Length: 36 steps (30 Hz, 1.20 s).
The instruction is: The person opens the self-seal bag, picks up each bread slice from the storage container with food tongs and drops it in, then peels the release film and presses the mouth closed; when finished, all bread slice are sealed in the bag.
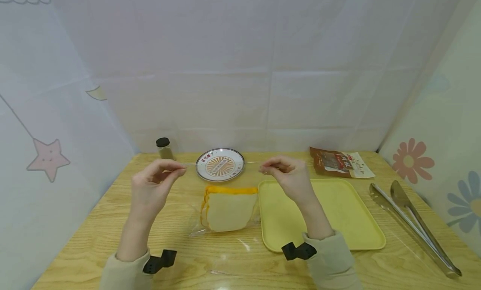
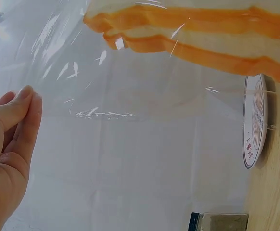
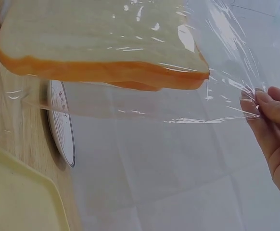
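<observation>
Two bread slices [image 1: 230, 213] with orange crust sit inside a clear plastic bag [image 3: 188, 119]. My left hand [image 1: 154, 185] pinches one upper corner of the bag between thumb and fingertips. At the opposite corner, my right hand [image 1: 292, 179] pinches the film the same way. The bag's top edge is stretched between the hands, above the bread. In both wrist views the bread [image 2: 202, 43] shows through the shiny film. Whether the bag's bottom touches the table, I cannot tell.
A patterned plate [image 1: 220, 165] and a black-lidded jar [image 1: 164, 149] stand at the back of the wooden table [image 1: 109, 223]. Right of the bag lies a yellow tray [image 1: 330, 210], with a brown-and-white food packet [image 1: 340, 162] behind it and metal tongs [image 1: 417, 227] beside it.
</observation>
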{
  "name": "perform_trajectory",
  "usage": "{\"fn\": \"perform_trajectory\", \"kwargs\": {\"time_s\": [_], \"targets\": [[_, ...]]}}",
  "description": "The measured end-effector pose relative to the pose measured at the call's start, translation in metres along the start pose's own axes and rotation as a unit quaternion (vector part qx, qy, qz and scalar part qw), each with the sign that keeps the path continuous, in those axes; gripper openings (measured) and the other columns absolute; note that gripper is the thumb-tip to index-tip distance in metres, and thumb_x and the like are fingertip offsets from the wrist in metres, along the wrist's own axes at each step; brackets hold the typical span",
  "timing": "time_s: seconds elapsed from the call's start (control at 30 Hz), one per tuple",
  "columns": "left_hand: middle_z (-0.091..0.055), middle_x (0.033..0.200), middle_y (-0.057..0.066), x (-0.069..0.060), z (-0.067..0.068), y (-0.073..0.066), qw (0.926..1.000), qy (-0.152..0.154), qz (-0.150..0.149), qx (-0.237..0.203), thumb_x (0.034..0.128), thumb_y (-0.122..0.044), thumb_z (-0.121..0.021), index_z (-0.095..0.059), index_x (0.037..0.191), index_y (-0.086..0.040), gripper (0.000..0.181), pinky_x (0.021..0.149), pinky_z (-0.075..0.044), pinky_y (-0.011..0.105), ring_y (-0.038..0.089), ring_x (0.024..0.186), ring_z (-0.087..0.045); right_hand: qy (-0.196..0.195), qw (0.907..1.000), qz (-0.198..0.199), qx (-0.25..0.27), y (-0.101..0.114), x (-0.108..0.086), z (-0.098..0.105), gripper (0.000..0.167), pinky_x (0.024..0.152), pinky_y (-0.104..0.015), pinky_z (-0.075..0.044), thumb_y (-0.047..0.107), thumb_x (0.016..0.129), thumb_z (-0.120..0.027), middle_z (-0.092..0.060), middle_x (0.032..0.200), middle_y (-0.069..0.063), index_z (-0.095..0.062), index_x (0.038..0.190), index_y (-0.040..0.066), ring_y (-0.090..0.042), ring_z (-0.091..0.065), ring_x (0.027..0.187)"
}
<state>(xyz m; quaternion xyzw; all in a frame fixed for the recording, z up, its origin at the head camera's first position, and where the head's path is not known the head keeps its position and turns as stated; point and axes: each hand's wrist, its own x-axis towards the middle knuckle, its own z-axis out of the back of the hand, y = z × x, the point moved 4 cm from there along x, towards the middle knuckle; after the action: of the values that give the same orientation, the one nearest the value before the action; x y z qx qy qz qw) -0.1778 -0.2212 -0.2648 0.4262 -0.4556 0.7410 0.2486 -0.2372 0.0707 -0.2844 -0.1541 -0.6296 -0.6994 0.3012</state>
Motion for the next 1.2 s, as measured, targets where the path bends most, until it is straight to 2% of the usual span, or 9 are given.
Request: {"fn": "perform_trajectory", "kwargs": {"time_s": [0.17,0.33,0.47,0.6,0.73,0.9,1.0,1.2], "targets": [[-0.069,0.080,0.014,0.001,-0.001,-0.001,0.9997,-0.007,0.015,0.016,0.0698,0.019,-0.071,-0.067,0.095,0.006,0.028,0.072,-0.056,0.014,-0.001,0.078,-0.066,-0.005,0.9995,0.028,0.017,0.001,0.000,-0.001,0.009,0.070,-0.031,-0.060,-0.015,0.081,-0.062,-0.068,0.085,-0.027,-0.068,0.085,-0.010,-0.012,-0.070,0.075],[-0.071,0.084,0.008,-0.002,-0.002,0.003,0.9972,-0.003,0.071,0.023,0.0726,0.014,-0.071,-0.066,0.110,0.001,0.040,0.071,-0.056,0.015,-0.004,0.079,-0.066,-0.001,0.9994,0.026,0.022,-0.001,0.000,-0.001,0.007,0.069,-0.031,-0.060,-0.016,0.081,-0.061,-0.067,0.086,-0.028,-0.064,0.083,-0.010,-0.011,-0.070,0.074],[-0.073,0.085,0.010,-0.004,-0.002,0.007,0.9923,0.012,0.114,0.045,0.0766,0.005,-0.073,-0.070,0.105,-0.004,0.030,0.070,-0.055,0.013,-0.006,0.077,-0.066,0.001,0.9999,0.006,0.016,-0.003,-0.001,0.000,0.008,0.069,-0.028,-0.060,-0.011,0.082,-0.064,-0.066,0.087,-0.028,-0.058,0.087,-0.009,-0.007,-0.069,0.074],[-0.074,0.084,0.002,-0.005,-0.002,0.010,0.9876,0.026,0.148,0.045,0.0802,-0.003,-0.072,-0.074,0.092,-0.005,0.012,0.069,-0.055,0.012,-0.004,0.074,-0.067,0.003,1.0000,-0.005,0.003,-0.004,0.000,0.001,0.016,0.070,-0.028,-0.060,-0.007,0.082,-0.066,-0.066,0.088,-0.026,-0.054,0.094,-0.007,-0.012,-0.070,0.076],[-0.071,0.080,-0.011,-0.004,-0.003,0.011,0.9854,0.028,0.167,0.015,0.0818,-0.004,-0.071,-0.074,0.087,-0.003,0.006,0.069,-0.057,0.016,-0.001,0.072,-0.068,0.018,0.9996,-0.022,-0.003,-0.009,0.001,0.002,0.020,0.071,-0.029,-0.060,-0.003,0.083,-0.067,-0.066,0.089,-0.023,-0.058,0.101,-0.004,-0.019,-0.070,0.078],[-0.070,0.078,-0.014,-0.004,-0.003,0.014,0.9819,0.024,0.183,-0.041,0.0822,0.002,-0.069,-0.071,0.088,0.005,0.007,0.068,-0.059,0.023,0.004,0.070,-0.069,0.048,0.9970,-0.058,-0.018,-0.016,0.002,0.003,0.015,0.074,-0.031,-0.060,0.004,0.086,-0.066,-0.070,0.090,-0.022,-0.068,0.099,-0.003,-0.011,-0.069,0.076],[-0.070,0.078,-0.015,-0.004,-0.001,0.015,0.9804,0.027,0.190,-0.046,0.0827,0.004,-0.067,-0.070,0.089,0.009,0.009,0.067,-0.059,0.023,0.004,0.070,-0.070,0.049,0.9957,-0.078,-0.011,-0.016,0.001,0.003,0.014,0.074,-0.032,-0.060,0.004,0.087,-0.065,-0.071,0.091,-0.024,-0.070,0.096,-0.005,-0.009,-0.069,0.075],[-0.069,0.077,-0.017,-0.004,0.002,0.014,0.9809,0.036,0.191,-0.015,0.0842,0.002,-0.066,-0.071,0.089,0.007,0.009,0.067,-0.058,0.021,0.001,0.070,-0.069,0.037,0.9965,-0.074,-0.010,-0.014,0.002,0.003,0.014,0.072,-0.029,-0.060,0.001,0.087,-0.064,-0.070,0.090,-0.026,-0.070,0.096,-0.008,-0.009,-0.070,0.075]]}}
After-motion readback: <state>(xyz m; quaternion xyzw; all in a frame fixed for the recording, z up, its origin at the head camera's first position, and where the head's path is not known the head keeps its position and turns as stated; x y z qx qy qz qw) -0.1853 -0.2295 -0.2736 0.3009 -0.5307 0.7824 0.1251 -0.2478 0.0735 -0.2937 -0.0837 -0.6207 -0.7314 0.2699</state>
